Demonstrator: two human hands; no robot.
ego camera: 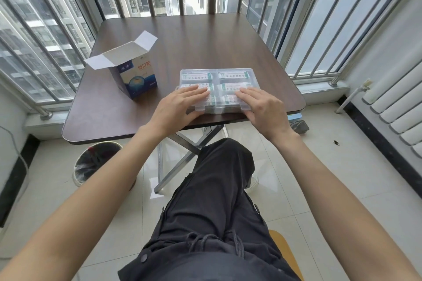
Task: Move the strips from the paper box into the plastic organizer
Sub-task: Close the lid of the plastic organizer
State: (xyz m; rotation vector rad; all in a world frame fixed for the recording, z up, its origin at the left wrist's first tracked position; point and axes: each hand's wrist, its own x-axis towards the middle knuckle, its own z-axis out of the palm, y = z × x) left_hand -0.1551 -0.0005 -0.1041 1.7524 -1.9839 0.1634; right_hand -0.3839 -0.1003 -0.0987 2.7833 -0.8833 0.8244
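Note:
A clear plastic organizer (217, 73) lies near the table's front edge with its lid down. Through the lid I see white strips with green print (233, 76) packed in its compartments. My left hand (180, 107) lies flat on the lid's front left part, fingers straight. On the front right part my right hand (262, 109) presses down the same way, fingers extended. A blue-and-white paper box (139, 77) stands upright to the left of the organizer, its top flaps open; its inside is hidden from me.
The brown folding table (205, 41) stands against window bars. Under its left side sits a bin (96, 162) lined with a dark bag. A white radiator (397, 107) runs along the right wall. My dark-trousered legs fill the foreground below the table.

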